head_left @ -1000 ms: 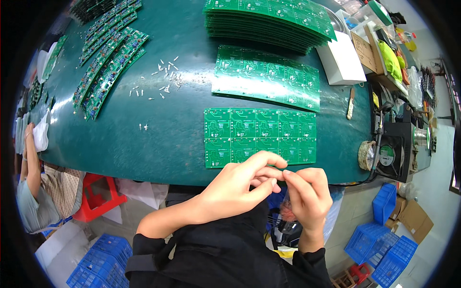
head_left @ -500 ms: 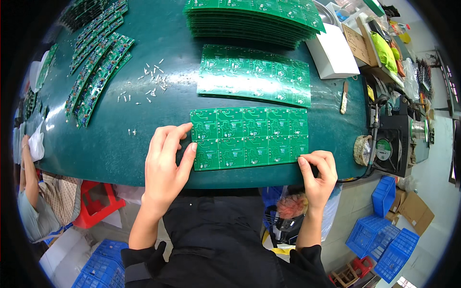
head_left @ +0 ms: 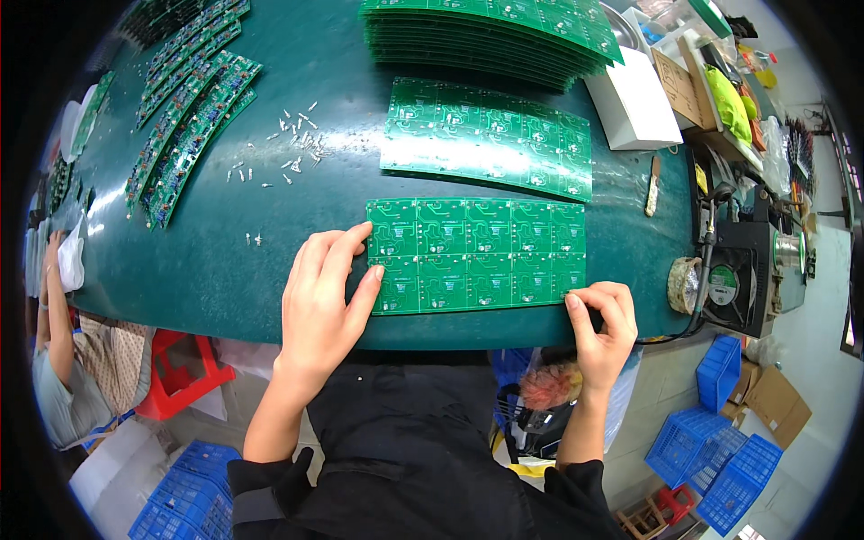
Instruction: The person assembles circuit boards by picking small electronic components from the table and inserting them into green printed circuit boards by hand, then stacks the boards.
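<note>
Here's the green circuit panel [head_left: 477,256], flat on the dark green table [head_left: 198,279] near its front edge; the left hand [head_left: 322,288] is at the panel's left side, thumb and forefinger apart, tips at the edge; at the near right corner the right hand [head_left: 605,328] has thumb and forefinger close together, and I can't tell whether they're clamped on anything; just beyond lies a second panel [head_left: 486,121], a stack of boards [head_left: 486,45] behind it; small pale parts [head_left: 306,148] lie scattered off left.
</note>
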Motion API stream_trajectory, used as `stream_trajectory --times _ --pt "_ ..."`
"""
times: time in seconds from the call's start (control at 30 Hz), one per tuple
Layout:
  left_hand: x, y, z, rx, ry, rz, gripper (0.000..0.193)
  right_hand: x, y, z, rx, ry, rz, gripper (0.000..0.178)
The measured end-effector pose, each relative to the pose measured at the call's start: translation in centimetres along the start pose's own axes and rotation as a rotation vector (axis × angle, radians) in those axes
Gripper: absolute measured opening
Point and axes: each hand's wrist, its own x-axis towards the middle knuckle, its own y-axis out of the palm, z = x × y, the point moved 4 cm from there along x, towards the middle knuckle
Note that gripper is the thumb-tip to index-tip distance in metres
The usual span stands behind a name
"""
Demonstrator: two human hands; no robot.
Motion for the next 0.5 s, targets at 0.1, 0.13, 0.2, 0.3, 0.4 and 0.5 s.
stream_trajectory --times 0.1,0.13,0.2,0.3,0.4,0.5 --pt "-0.1 0.1 0.1 0.002 -0.005 0.003 0.044 0.0 0.2 -0.1 -0.004 -0.028 0.002 0.011" --pt "-0.1 0.1 0.0 0.001 -0.013 0.003 0.043 0.0 0.2 0.0 -0.014 -0.048 -0.002 0.011" --pt "0.0 0.0 -0.1 0.0 -0.023 0.002 0.041 0.0 0.2 0.3 -0.046 -0.067 -0.009 0.012" --pt "0.0 0.1 -0.1 -0.002 -0.022 -0.007 0.042 -0.2 0.6 0.9 -0.132 -0.15 -0.03 0.015" --pt "0.0 0.0 -0.2 0.005 -0.016 -0.022 0.041 -0.4 0.7 1.4 -0.201 -0.231 -0.042 0.017" --pt "-0.1 0.0 -0.1 0.008 -0.005 -0.03 0.041 -0.5 0.7 1.5 -0.207 -0.239 -0.037 0.018"
